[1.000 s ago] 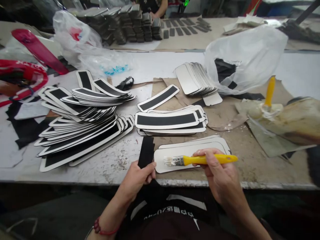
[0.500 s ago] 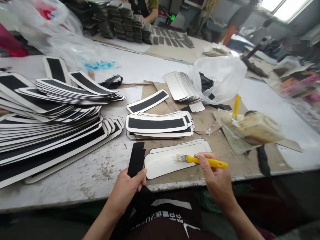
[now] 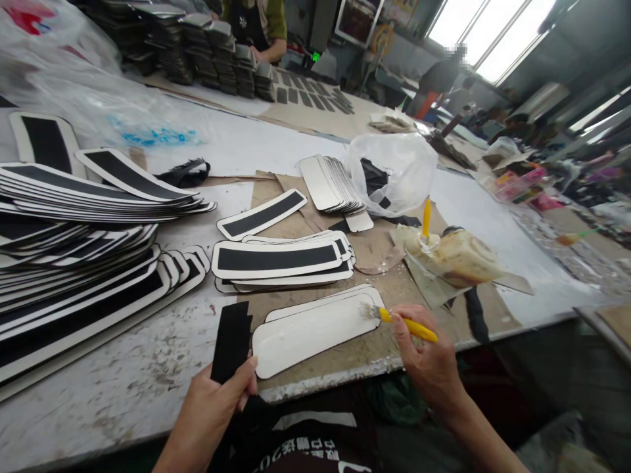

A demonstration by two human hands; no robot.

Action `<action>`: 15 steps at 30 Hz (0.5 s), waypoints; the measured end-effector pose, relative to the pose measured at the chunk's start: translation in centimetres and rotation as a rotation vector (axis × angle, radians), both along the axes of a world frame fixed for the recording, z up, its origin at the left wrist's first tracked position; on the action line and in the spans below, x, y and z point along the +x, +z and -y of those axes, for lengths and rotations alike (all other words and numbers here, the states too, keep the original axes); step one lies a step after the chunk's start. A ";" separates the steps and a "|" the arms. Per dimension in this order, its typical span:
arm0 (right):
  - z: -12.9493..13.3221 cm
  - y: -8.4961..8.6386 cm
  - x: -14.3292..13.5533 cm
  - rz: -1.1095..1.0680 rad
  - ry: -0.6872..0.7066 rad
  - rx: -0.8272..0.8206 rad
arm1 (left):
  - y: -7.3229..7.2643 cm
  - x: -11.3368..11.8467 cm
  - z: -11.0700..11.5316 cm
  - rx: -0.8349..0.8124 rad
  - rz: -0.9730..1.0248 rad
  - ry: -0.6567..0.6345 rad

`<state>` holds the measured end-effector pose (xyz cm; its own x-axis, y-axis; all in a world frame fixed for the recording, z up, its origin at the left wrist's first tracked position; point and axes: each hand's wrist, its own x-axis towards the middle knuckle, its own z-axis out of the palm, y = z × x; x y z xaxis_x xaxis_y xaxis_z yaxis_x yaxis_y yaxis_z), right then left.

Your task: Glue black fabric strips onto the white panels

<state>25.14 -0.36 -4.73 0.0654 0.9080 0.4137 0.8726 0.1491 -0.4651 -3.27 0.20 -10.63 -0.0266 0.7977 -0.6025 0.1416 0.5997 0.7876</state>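
White panel (image 3: 315,338) prob. light, bendy, slick on top, so hold edges; L hand (image 3: 219,391) clamped on black strips (image 3: 231,338) left of it, R hand (image 3: 428,351) on brush (image 3: 386,316) at its right end.

Your left fingers (image 3: 241,381) hide the lower part of the black strips (image 3: 231,341); left of them, the edge crops the stacked pieces (image 3: 83,318). Far beyond your right fingers (image 3: 403,332), clutter (image 3: 522,187) blurs.

From my remote seat I see a yellow brush handle (image 3: 420,330), plain white card (image 3: 305,337), solid black strips (image 3: 231,341), white-bordered black panels (image 3: 276,257), brown paper (image 3: 357,344).
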 end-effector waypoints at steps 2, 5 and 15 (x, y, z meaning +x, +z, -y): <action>0.1 0.2 0.3 0.011 0.014 0.015 | 0.0 0.0 0.0 0.007 -0.019 -0.005; 0.3 0.4 0.8 0.032 0.047 0.039 | -0.2 -0.1 0.2 0.019 -0.037 -0.015; 1.5 2.8 0.1 0.002 0.043 0.099 | 0.4 -0.1 0.3 0.058 0.058 0.053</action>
